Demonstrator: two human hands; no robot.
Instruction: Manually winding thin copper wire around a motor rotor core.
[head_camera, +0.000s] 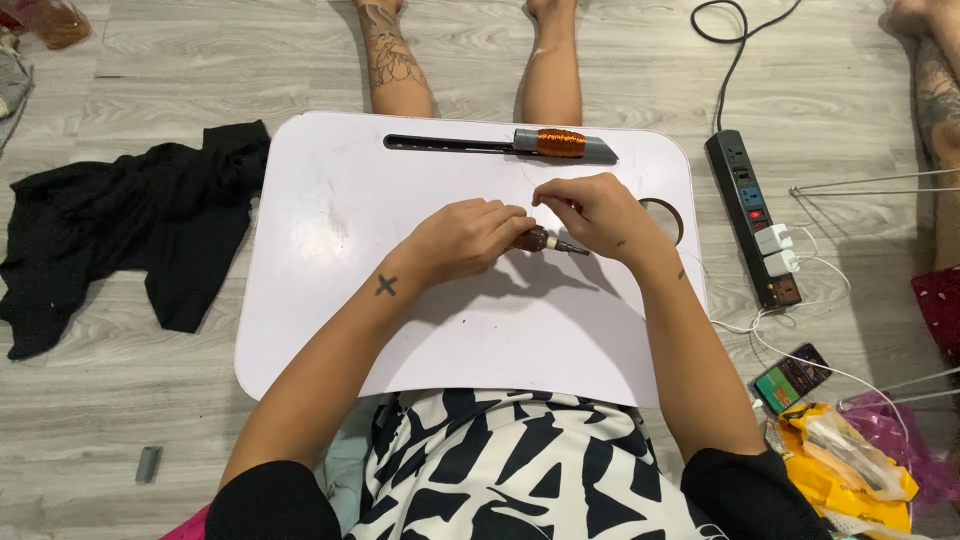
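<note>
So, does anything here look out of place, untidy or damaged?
Nothing looks damaged or spilled. The left hand grips a small brown tool and the right hand pinches near its tip, over the white lap table. Only the floor looks untidy: a crumpled black cloth and a phone among loose white cables.

Looks like a home, prob. a living room or bedroom: person's sitting on a grey wood-look floor (180, 90) w/ a small white lap table (330, 300) standing over their legs. Black clothing (130, 225) is lying crumpled on the floor, a power strip (750, 215) w/ chargers is trailing cables, a phone (790, 378) & yellow plastic bag (840, 470) are sitting alongside.
</note>
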